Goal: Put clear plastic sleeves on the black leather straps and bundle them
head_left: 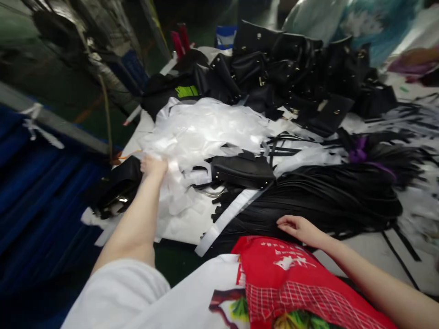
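My left hand (154,165) reaches over the left part of a heap of white plastic-like strips (209,125). Its fingers are bent and a little blurred, beside the upper right corner of a black bag (125,178) at the table's left edge. Whatever they hold, if anything, is hidden. My right hand (297,227) hovers low at the near edge of a thick bundle of black straps (329,196), fingers loosely bent and slightly apart, with nothing visible in them. Between the hands lies a small black leather-look bag (242,171) with metal studs. One long pale strip (222,226) slants toward me.
Black bags with metal fittings (291,64) are piled at the back of the table. A purple tie (358,151) binds more black straps on the right. Blue stacked material (44,196) stands at the left. Another person's arm (416,57) shows at the far right.
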Tool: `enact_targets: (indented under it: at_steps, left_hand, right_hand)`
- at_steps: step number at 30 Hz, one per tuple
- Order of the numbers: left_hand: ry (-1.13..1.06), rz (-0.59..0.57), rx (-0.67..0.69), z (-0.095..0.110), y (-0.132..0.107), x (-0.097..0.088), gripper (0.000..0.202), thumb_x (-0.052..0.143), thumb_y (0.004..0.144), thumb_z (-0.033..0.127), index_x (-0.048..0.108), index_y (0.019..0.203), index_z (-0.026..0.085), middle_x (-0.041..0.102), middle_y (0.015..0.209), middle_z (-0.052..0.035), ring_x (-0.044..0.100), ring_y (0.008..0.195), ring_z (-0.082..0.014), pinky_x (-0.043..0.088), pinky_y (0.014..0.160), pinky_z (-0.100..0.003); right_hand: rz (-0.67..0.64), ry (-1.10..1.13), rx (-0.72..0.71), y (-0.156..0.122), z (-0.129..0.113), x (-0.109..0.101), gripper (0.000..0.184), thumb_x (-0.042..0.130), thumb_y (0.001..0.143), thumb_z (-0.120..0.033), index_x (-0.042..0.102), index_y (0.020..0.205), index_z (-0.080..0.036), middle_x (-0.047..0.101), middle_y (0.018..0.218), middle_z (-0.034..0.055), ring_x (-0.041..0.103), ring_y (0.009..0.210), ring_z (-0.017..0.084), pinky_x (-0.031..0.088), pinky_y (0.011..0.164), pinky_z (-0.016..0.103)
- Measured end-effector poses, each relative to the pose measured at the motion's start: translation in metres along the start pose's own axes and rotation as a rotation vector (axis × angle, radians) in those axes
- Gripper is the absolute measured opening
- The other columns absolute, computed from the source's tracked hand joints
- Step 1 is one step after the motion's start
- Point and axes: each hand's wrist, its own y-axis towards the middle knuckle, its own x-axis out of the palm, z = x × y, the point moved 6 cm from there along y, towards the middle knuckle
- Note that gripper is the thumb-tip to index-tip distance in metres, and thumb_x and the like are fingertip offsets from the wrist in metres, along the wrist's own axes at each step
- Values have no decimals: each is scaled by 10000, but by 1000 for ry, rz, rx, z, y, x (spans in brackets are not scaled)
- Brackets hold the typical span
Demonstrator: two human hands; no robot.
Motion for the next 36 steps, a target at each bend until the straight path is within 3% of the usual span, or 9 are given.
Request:
enact_targets:
  at_steps: [2,3,6,8,12,20,25,31,36]
  left_hand:
    - [31,128,85,1,-35,17,563,499,916,230,290,1370,-30,284,1494,-286,137,1462,-379,129,1165,-590]
    - [33,133,148,3,-57,33,536,483,926,231,316,1374,-9,330,1478,-255,216,1445,-337,175,1176,-531]
    - [64,-140,335,7,-136,109,230,497,928,304,624,1008,129,668,1029,-92,621,1025,-218,450,984,-333]
    - [270,-458,400,3,-189,168,326,468,944,417,635,1021,148,679,1037,-101,636,1005,-222,466,941,-318]
    - [467,-564,402,-2,-242,223,637,664,776,542,582,1165,45,594,1193,-221,580,1135,-337,449,977,-383]
    - [566,-487,365,1,-243,236,422,591,823,270,559,1193,70,589,1148,-189,608,1092,-308,469,954,-395]
    - [520,-230,324,7,-278,225,580,561,881,299,431,1363,3,484,1374,-242,468,1319,-327,383,1115,-417]
    - [369,84,536,67,-339,219,562,531,929,348,410,1410,83,477,1421,-226,467,1338,-341,451,1073,-514]
    - [391,36,680,110,-363,250,596,538,927,367,415,1424,62,460,1442,-257,419,1382,-334,413,1098,-509]
  right_hand:
    - [181,74,73,-34,31,-11,439,667,753,-570,702,948,-178,736,962,106,683,900,254,530,874,379]
    - [262,124,114,-50,46,-13,485,675,723,-610,694,934,-174,737,943,113,688,891,260,535,873,383]
    - [396,259,222,-88,85,-7,589,669,659,-698,679,922,-172,740,933,128,699,898,280,543,892,394]
    - [397,269,256,-105,100,2,576,643,685,-700,684,928,-180,741,960,122,699,923,283,542,903,384]
    - [321,157,222,-123,115,17,474,593,785,-631,708,952,-202,741,994,90,692,962,271,530,927,352]
    - [233,159,148,-128,177,16,447,530,842,-589,735,956,-208,743,1017,75,693,983,259,527,916,307]
    - [186,198,115,-113,235,-7,496,548,768,-657,773,903,-236,754,976,84,710,952,288,563,863,308]
    - [141,156,22,-100,262,-59,462,545,780,-637,747,844,-226,746,891,89,702,843,275,559,774,308]
    - [10,-33,81,-130,278,-58,492,413,871,-607,585,668,-193,660,672,63,603,660,217,459,634,306]
